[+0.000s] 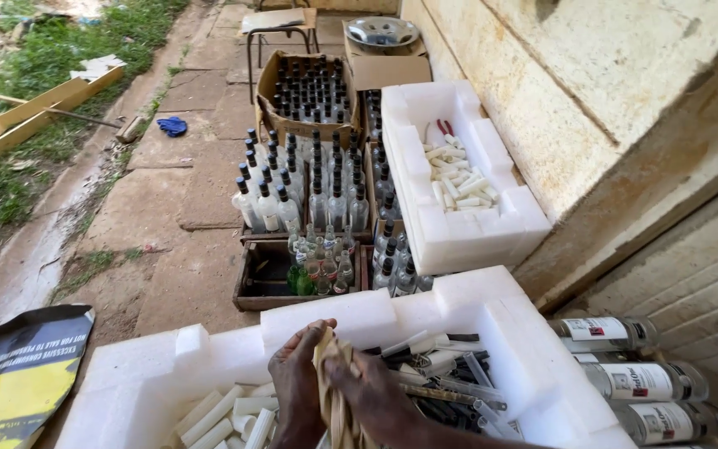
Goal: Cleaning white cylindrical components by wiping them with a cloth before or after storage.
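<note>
Beige crumpled cloth (pixel 336 391) is gripped between the left hand (pixel 297 391) and right hand (pixel 376 399), held above the white foam tray (pixel 351 320) of white plastic tubes (pixel 218 416), apparently for wiping.

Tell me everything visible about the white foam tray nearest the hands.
The white foam tray looks like moulded polystyrene, with thick blocky walls and notched corners. It sits at the bottom of the view, level, cut off by the frame edge. Its left compartment holds white tubes; the right side holds mixed white, clear and dark tube-like pieces. The left hand and right hand meet above it, gripping tan cloth-like material.
</note>
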